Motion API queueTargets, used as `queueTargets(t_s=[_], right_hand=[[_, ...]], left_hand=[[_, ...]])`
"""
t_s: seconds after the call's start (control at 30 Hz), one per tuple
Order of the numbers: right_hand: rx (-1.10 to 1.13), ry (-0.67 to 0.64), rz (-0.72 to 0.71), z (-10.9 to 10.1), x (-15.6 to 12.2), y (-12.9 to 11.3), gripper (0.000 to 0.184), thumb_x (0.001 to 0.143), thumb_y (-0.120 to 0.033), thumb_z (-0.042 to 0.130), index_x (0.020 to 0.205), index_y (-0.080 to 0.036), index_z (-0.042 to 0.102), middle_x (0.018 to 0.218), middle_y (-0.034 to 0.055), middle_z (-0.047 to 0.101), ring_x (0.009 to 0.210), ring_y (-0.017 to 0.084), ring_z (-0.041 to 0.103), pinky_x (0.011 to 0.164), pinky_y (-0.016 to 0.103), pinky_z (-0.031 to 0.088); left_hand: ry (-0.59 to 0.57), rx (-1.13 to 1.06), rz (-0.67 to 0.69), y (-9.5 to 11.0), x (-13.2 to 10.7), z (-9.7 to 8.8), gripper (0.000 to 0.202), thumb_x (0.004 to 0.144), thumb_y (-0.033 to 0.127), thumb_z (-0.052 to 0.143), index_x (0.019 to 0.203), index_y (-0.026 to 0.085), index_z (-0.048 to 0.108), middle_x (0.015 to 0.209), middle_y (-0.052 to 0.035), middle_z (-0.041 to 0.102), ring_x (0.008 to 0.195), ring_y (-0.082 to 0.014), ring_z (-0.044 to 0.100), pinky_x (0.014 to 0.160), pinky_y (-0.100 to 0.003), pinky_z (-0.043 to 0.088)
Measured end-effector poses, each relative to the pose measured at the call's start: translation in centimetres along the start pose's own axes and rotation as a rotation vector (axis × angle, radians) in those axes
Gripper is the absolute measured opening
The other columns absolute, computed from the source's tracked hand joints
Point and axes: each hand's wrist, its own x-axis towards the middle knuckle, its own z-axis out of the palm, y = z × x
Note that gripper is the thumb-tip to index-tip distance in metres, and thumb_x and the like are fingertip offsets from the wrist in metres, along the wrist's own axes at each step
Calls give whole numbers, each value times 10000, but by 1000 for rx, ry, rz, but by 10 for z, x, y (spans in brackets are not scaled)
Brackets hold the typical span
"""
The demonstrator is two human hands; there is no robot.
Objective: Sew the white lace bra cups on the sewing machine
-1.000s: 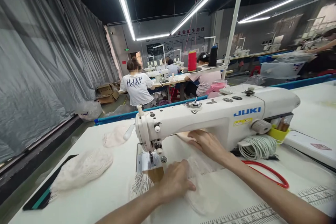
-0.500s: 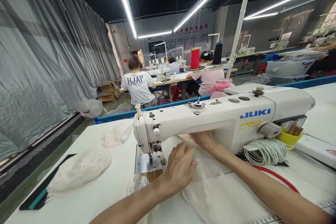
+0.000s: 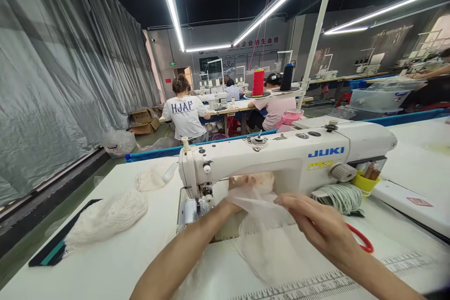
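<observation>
A white JUKI sewing machine [image 3: 281, 157] stands on a white table [image 3: 123, 262]. Both my hands hold up a sheer white mesh fabric piece [image 3: 267, 239] in front of the machine's arm. My left hand [image 3: 242, 186] is raised under the arm, its fingers closed on the fabric's upper edge; most of it is hidden behind the cloth. My right hand [image 3: 321, 225] pinches the fabric's right edge. The needle and presser foot [image 3: 206, 201] sit just left of my left wrist.
A pile of white knit mesh pieces [image 3: 105, 218] lies at the left, beside a dark strip [image 3: 56, 248]. A coil of white cord [image 3: 339, 197], a red loop [image 3: 358, 239] and a yellow cup [image 3: 365, 180] sit to the right. Other people sew at tables behind.
Both hands have lifted the fabric off the table, from flat beside the presser foot to up in front of the machine's arm. My right hand drew back from under the arm.
</observation>
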Motion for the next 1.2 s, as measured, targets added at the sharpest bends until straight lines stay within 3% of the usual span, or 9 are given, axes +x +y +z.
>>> queueTargets(t_s=[0.13, 0.23, 0.33, 0.4, 0.57, 0.73, 0.83, 0.93, 1.2], right_hand=[[9, 20, -46, -36, -14, -34, 292, 883, -57, 411, 1066, -245, 539, 1025, 65, 664, 919, 141, 645, 743, 207, 522], [-22, 18, -62, -43, -30, -58, 313, 876, -72, 422, 1077, -251, 581, 1111, 80, 647, 1035, 175, 614, 842, 260, 514], [1, 21, -53, -44, -44, -83, 317, 886, -111, 423, 1082, -276, 611, 1127, 70, 652, 1048, 193, 615, 852, 281, 520], [52, -29, -50, -47, -51, -99, 303, 890, -142, 435, 1080, -287, 621, 1090, 60, 671, 991, 185, 642, 802, 254, 537], [203, -384, 3, -52, -60, -124, 272, 864, -281, 536, 1120, -343, 605, 1040, 6, 689, 924, 175, 659, 767, 225, 546], [498, -362, 382, -3, -45, -148, 596, 791, -493, 604, 1308, -256, 427, 1233, 107, 573, 1012, 237, 606, 828, 335, 525], [657, -490, 474, 31, -31, -163, 348, 860, -479, 506, 1071, -205, 552, 826, 50, 673, 732, 180, 629, 633, 274, 517], [656, -561, 489, 48, -23, -169, 303, 922, -433, 391, 862, -199, 573, 567, -13, 566, 515, 128, 525, 461, 214, 402], [498, -501, 444, 56, -21, -166, 296, 931, -422, 356, 842, -211, 543, 579, -24, 506, 513, 127, 451, 493, 229, 351]], left_hand=[[0, -151, -15, 16, -30, -11, 338, 956, 304, 374, 1207, 127, 515, 1271, -140, 515, 1193, -230, 471, 993, -436, 389], [-138, -415, -57, 32, -79, -18, 567, 978, 411, 97, 1206, 95, 508, 1109, -151, 621, 993, -179, 607, 840, -336, 481], [-276, -1010, -205, 44, -133, -23, 611, 867, 587, 407, 1169, 67, 514, 972, -142, 647, 867, -170, 627, 740, -276, 473], [-179, -1125, -227, 48, -164, -25, 568, 744, 532, 636, 1073, 75, 563, 774, -69, 643, 717, -125, 600, 663, -218, 438], [-3, -828, -239, 42, -219, -35, 332, 812, 421, 576, 915, 112, 639, 409, 84, 383, 379, -47, 323, 425, -164, 279], [-99, -572, -191, 39, -260, -47, 242, 831, 293, 521, 920, 124, 671, 424, 79, 353, 363, -47, 314, 378, -165, 225], [-85, -478, -220, 36, -279, -55, 256, 819, 236, 508, 982, 135, 678, 402, 90, 296, 357, -39, 232, 367, -167, 151], [-105, -498, -348, 26, -294, -62, 322, 812, 220, 489, 1082, 143, 645, 380, 98, 314, 330, -42, 255, 355, -152, 180], [-221, -658, -368, 4, -302, -70, 296, 782, 193, 456, 979, 111, 661, 370, 62, 462, 317, -49, 318, 372, -152, 271]])
